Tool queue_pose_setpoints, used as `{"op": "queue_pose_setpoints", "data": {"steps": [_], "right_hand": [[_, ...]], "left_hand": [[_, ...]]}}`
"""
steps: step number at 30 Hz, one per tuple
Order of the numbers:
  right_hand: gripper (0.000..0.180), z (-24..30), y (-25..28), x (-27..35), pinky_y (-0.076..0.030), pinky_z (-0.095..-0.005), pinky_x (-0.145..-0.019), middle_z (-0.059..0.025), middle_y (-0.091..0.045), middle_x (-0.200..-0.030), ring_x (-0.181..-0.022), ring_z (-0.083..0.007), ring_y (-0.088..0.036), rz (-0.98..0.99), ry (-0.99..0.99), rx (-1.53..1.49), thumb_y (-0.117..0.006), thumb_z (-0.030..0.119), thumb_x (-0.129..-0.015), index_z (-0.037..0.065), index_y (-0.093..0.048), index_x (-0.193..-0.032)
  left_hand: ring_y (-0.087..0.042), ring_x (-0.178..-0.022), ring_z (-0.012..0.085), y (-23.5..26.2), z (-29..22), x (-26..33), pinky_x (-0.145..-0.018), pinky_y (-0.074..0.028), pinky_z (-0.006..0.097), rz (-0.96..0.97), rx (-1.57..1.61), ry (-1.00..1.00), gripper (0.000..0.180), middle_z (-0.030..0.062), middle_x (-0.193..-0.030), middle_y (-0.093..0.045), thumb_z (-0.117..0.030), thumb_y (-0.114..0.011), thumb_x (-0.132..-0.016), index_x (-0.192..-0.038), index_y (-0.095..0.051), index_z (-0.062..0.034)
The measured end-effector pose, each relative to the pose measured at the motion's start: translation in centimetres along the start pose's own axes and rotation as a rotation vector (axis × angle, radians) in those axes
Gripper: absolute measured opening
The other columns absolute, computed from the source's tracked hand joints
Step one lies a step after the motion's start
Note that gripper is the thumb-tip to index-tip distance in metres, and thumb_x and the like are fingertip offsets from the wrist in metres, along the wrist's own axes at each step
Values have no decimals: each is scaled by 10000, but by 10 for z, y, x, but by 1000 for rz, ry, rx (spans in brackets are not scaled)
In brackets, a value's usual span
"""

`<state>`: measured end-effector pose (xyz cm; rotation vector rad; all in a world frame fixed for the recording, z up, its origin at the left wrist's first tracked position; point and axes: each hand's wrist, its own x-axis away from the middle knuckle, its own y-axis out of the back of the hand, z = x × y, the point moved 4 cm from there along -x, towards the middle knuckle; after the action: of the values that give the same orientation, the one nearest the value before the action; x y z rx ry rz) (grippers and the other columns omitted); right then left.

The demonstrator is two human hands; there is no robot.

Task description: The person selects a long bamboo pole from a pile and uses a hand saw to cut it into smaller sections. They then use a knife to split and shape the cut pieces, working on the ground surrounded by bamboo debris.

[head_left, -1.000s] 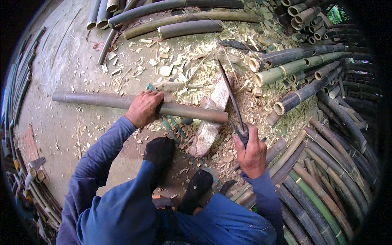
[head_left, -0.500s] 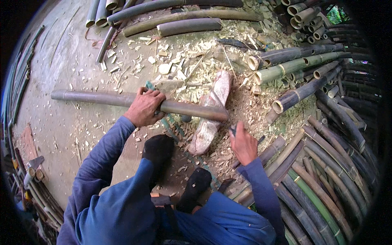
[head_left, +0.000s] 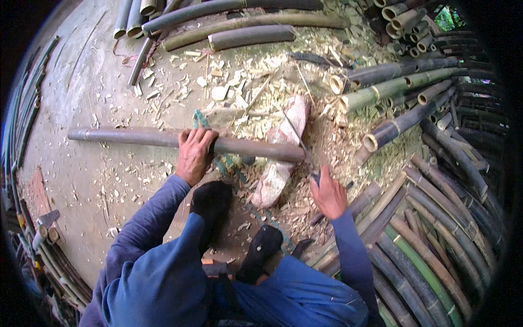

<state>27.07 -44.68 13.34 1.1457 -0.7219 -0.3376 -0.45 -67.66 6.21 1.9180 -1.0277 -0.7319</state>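
My left hand (head_left: 194,153) presses down on a long dark bamboo pole (head_left: 131,137) that lies across the ground, its right end resting on a pale wooden chopping block (head_left: 279,163). My right hand (head_left: 328,192) grips the handle of a long thin blade (head_left: 297,137). The blade's edge meets the pole's right end over the block. My two dark shoes (head_left: 211,200) stand just below the pole.
Wood chips (head_left: 229,87) litter the concrete ground (head_left: 81,82). Cut bamboo poles (head_left: 414,114) are stacked at the right and curve around the lower right. More poles (head_left: 239,22) lie along the top. Thin stems and a tool (head_left: 43,220) lie at the left edge.
My right hand has swung the blade down from a raised position by the stack onto the pole's end at the block. My left hand has stayed on the pole.
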Motion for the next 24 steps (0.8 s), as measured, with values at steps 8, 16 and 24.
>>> {"op": "queue_pose_setpoints", "data": {"steps": [8,16,24], "right_hand": [[393,41,39,16,-502,-546,-644,-282,-663,-880,-755,-496,-654,-299,188,-257,-671,236,-953,16,-467,-1206],[373,4,14,32,-511,-503,-740,-286,-678,-922,-841,-452,-679,-127,-159,-413,-612,316,-991,-8,-527,-1153],[284,7,-16,130,-473,-404,-609,-104,-611,-793,-644,-233,-600,-140,-455,-950,-601,217,-1011,-14,-539,-1165]], "left_hand": [[-484,-1286,335,1,1,14,-1112,-280,467,-34,77,48,571,143,-1322,-550,-97,-696,-791,-1337,-532,-96],[-475,-1306,341,65,66,55,-1074,-384,480,-523,328,509,792,208,-1402,-473,-240,-863,-763,-1401,-445,-28],[-634,-787,282,65,246,103,-711,-551,447,-647,1062,1453,613,137,-1012,-630,-305,-929,-686,-1117,-600,-19]]}}
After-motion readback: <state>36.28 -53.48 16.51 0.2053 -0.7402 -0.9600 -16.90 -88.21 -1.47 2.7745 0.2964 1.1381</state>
